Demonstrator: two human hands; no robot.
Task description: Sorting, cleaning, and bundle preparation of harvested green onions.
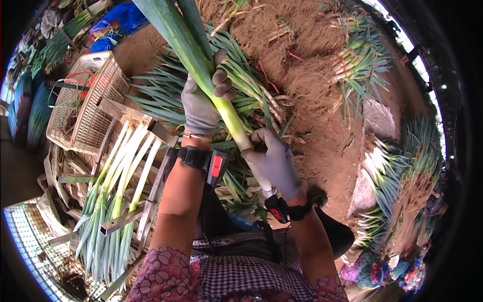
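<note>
A thick long green onion (229,111) slants across the middle of the view, leaves towards the top and white stem towards me. My gloved left hand (202,100) is wrapped around its green part, fingers curled over the far side. Lower down, my gloved right hand (277,160) grips the pale stem between thumb and fingers. The stem's lower end passes beside the right wrist. On my left, several white-stemmed green onions (122,158) with roots lie in a metal rack (156,188). Unsorted green onions (241,75) are heaped beyond and beneath my hands.
A cream plastic crate (88,109) holding red ties stands at the left, near blue plastic sheeting (120,19). Tangled dry roots (302,75) cover the soil ahead. Tied onion bunches (354,64) lie at the far right, and white-stemmed onions (381,177) are stacked nearer.
</note>
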